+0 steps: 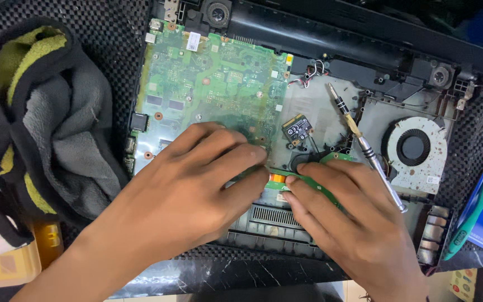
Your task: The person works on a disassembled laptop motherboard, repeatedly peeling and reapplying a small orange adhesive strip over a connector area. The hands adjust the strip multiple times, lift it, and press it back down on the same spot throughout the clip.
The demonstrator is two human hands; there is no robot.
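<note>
Left hand [197, 179] and right hand [347, 218] fingertips pinch the green board [308, 182] (screwdriver [364, 146] beside right fingers), steadying its orange cable [278, 179].

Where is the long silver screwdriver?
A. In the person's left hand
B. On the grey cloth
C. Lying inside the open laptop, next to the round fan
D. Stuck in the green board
C: the screwdriver lies loose in the open laptop case, just left of the fan, with its handle end by the right hand.
</note>
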